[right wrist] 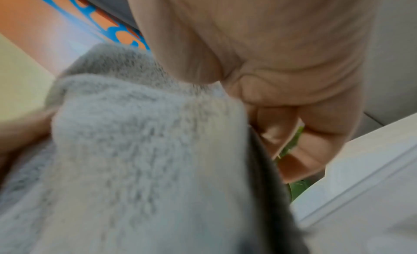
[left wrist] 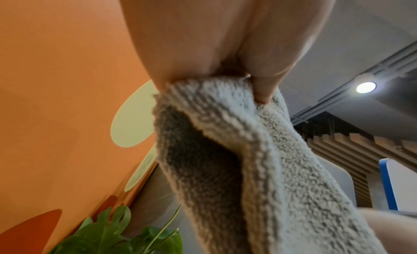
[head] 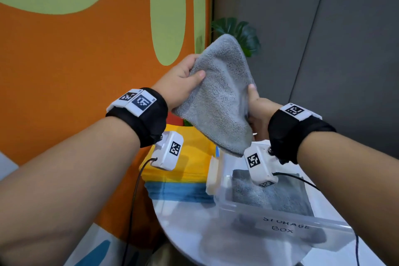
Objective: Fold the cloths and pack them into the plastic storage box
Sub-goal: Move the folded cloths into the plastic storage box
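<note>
A grey fleecy cloth (head: 222,97) hangs folded in the air above the table, held between both hands. My left hand (head: 185,80) pinches its left edge, thumb on the front; in the left wrist view the grey cloth (left wrist: 237,151) runs down from the thumb and fingers of that left hand (left wrist: 225,74). My right hand (head: 255,106) grips the right edge, fingers curled behind; the right wrist view is blurred, with the cloth (right wrist: 140,151) beside that hand (right wrist: 270,101). Below stands the clear plastic storage box (head: 287,220), labelled STORAGE BOX, with a grey cloth (head: 272,194) lying inside.
A stack of folded yellow and blue cloths (head: 183,177) lies left of the box on the round white table (head: 185,222). An orange and green wall (head: 86,49) stands close on the left, a leafy plant (head: 239,32) behind the table, a grey wall to the right.
</note>
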`<state>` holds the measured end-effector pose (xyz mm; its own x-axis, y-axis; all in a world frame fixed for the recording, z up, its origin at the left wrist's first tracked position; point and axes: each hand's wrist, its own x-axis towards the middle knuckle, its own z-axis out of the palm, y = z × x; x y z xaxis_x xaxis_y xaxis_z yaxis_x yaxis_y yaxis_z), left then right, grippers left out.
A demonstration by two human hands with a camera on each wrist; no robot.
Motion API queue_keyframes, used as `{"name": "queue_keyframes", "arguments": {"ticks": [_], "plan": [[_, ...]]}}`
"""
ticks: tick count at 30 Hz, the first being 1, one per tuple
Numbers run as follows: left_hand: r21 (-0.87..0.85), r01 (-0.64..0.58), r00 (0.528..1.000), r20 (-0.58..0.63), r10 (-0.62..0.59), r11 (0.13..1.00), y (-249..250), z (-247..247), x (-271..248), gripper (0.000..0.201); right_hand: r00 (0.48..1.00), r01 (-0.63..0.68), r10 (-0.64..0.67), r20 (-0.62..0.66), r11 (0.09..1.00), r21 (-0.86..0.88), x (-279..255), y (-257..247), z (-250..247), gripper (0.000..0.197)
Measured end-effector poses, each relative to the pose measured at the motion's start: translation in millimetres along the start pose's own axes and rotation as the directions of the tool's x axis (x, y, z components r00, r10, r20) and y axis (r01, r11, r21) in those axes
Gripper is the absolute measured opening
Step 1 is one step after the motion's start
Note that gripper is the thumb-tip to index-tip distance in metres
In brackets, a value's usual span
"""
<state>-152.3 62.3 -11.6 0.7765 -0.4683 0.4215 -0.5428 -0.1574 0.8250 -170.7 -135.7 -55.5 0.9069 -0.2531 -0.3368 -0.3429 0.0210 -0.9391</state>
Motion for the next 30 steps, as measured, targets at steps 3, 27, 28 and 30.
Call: {"name": "queue_keyframes", "arguments": {"ticks": [3, 27, 28, 30], "plan": [[0.091, 0.135, 0.989, -0.069, -0.129, 0.987, -5.9, 3.4, -0.1, 0.028, 0.999, -0.024, 0.029, 0.037, 0.993, -0.112, -13.8, -4.9, -9.4, 0.050], [0.660, 0.361, 0.724, 0.248, -0.644, 0.659, -15.4, 94.0, -5.1, 0.026, 0.996, -0.042, 0.086, -0.008, 0.404, -0.914, -41.7, 17.8, -88.5, 0.019], [0.672, 0.354, 0.706, 0.265, -0.657, 0.651, -15.5, 96.9, -4.6, 0.030, 0.997, -0.034, 0.083, -0.001, 0.401, -0.915, -42.8, 19.5, -93.2, 0.019], [0.690, 0.346, 0.664, 0.299, -0.686, 0.635, -15.8, 103.1, -4.2, 0.040, 0.998, -0.006, 0.053, 0.016, 0.401, -0.916, -46.0, 24.6, -102.8, 0.008]]}}
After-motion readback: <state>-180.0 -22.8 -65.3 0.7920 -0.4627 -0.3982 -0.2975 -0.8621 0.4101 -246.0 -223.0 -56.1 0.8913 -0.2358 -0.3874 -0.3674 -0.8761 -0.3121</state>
